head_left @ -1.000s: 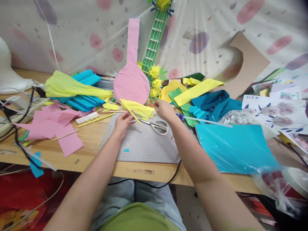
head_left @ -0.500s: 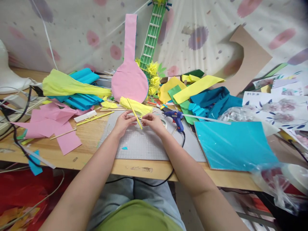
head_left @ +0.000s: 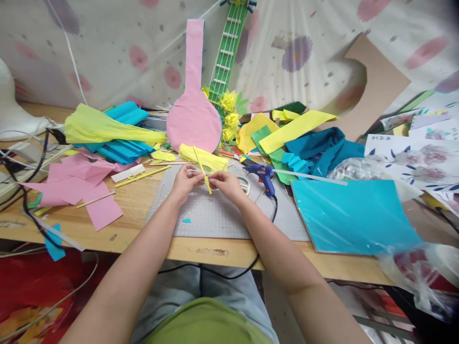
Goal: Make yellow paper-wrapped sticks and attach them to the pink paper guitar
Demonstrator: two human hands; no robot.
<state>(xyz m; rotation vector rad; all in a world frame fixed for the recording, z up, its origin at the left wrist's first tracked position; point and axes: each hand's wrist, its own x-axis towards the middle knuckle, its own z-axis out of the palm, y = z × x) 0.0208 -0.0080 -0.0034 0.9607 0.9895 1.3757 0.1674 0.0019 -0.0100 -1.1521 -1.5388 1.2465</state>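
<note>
A thin yellow paper-wrapped stick (head_left: 201,166) slants between my hands above the grey cutting mat (head_left: 218,222). My left hand (head_left: 183,182) pinches it from the left. From the right, my right hand (head_left: 227,184) has thumb and fingertips closed at its lower part. Just behind the fingers lies yellow crepe paper (head_left: 217,163). A roll of tape (head_left: 245,183) is partly hidden by my right hand. The blue glue gun (head_left: 264,177) rests farther right, a clear glue stick poking out of its back.
A pink paper-covered lute shape (head_left: 194,122) leans at the back beside a green stringed neck (head_left: 226,52). Pink paper (head_left: 77,179) and another yellow stick (head_left: 143,176) lie left. At right are a turquoise sheet (head_left: 353,215) and crumpled blue paper (head_left: 322,148). A black cord (head_left: 215,273) hangs across the front edge.
My fingers have shifted slightly on the yellow stick, and the stick stands a little more upright. My right fingertips are closer to it. The whole view has moved very slightly.
</note>
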